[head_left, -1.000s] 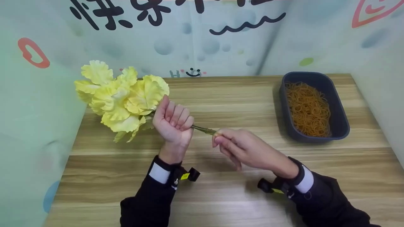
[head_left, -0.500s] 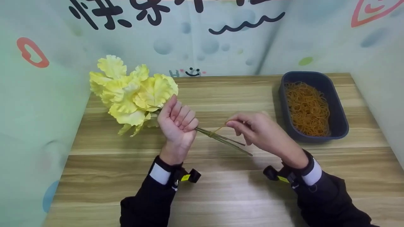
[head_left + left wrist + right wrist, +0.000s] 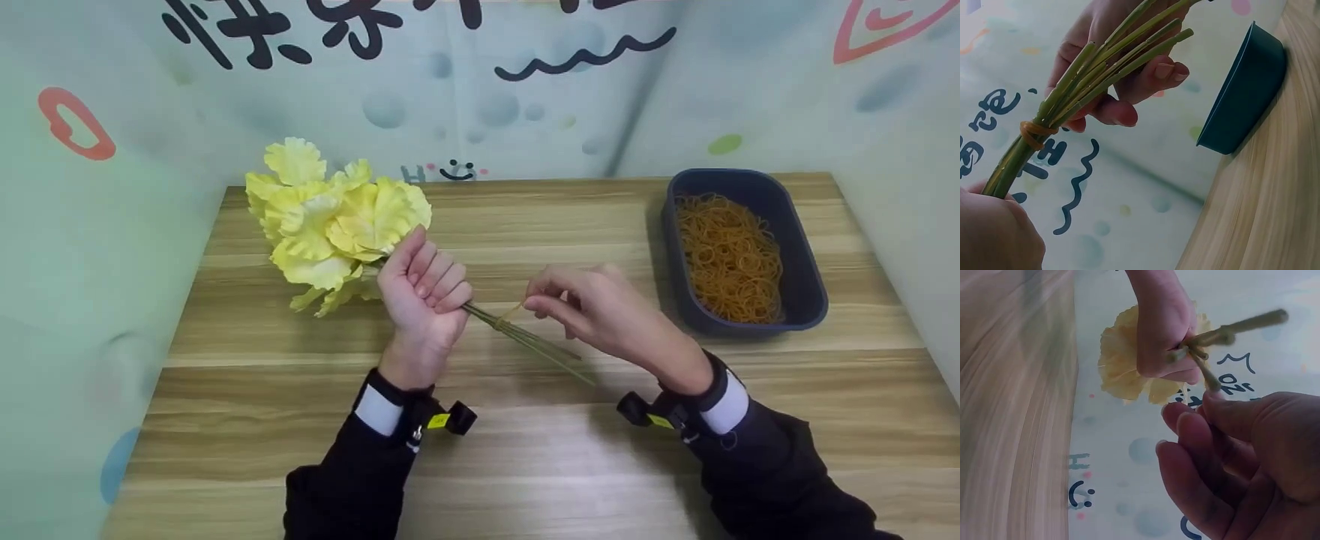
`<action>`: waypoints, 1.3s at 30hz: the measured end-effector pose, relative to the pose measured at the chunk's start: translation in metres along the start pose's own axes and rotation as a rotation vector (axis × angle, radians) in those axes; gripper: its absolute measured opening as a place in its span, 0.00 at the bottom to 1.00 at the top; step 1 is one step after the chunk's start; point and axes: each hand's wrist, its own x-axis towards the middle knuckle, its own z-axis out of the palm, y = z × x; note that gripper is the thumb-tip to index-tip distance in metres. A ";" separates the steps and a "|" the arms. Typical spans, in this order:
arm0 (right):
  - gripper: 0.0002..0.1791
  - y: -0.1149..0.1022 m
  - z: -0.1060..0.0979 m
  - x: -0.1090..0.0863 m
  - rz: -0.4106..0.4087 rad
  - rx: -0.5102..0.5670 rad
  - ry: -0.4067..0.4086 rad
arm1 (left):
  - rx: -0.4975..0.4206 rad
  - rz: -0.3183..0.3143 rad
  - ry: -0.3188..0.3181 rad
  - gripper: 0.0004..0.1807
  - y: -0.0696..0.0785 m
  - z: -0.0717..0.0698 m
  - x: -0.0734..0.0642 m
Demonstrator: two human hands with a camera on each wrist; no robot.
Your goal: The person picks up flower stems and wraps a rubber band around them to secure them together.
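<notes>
My left hand [image 3: 424,307] grips a bunch of green flower stems [image 3: 536,343] with its fingers curled round them. Large yellow flowers [image 3: 330,217] spread out to the left of that fist. A rubber band [image 3: 1036,134] is wrapped round the stems just beyond the left hand, and the cut ends fan out past it. In the head view, a thin loop of this band stretches up to the thumb and forefinger of my right hand [image 3: 611,311], which pinch it. From the right wrist, the stem ends [image 3: 1224,332] point toward the camera, and the band is hard to make out there.
A dark blue plastic tub [image 3: 814,292] stands at the right rear of the wooden table [image 3: 525,472]. Tangled tan rubber bands [image 3: 727,262] lie in it. A printed cloth backdrop [image 3: 465,112] rises behind the table, with side panels left and right.
The right hand has gone from the stems to pulling a loop of the band up and right, then slightly back left. The flowers have swung right; the left hand keeps its grip.
</notes>
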 end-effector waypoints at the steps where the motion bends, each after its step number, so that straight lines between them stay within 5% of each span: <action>1: 0.06 0.000 0.000 0.000 -0.010 -0.003 0.007 | -0.004 0.002 0.000 0.33 0.000 0.000 0.000; 9: 0.05 0.003 0.004 0.004 -0.084 -0.187 0.166 | -0.009 -0.048 0.000 0.35 -0.007 0.004 -0.004; 15: 0.06 0.011 0.022 0.010 -0.059 -0.176 0.121 | -0.064 -0.126 -0.038 0.34 -0.018 0.009 -0.013; 26: 0.04 0.013 0.052 0.009 -0.106 -0.132 0.030 | -0.242 -0.049 -0.137 0.34 -0.014 0.009 -0.015; 30: 0.06 0.008 0.066 0.005 -0.150 -0.147 0.024 | -0.316 0.025 -0.188 0.34 -0.010 0.008 -0.014; 36: 0.09 -0.006 0.077 -0.002 -0.242 -0.366 -0.019 | -0.367 0.072 -0.194 0.35 -0.002 0.005 -0.010; 39: 0.08 -0.014 0.078 -0.005 -0.215 -0.248 -0.101 | -0.369 0.083 -0.173 0.36 0.001 0.003 -0.008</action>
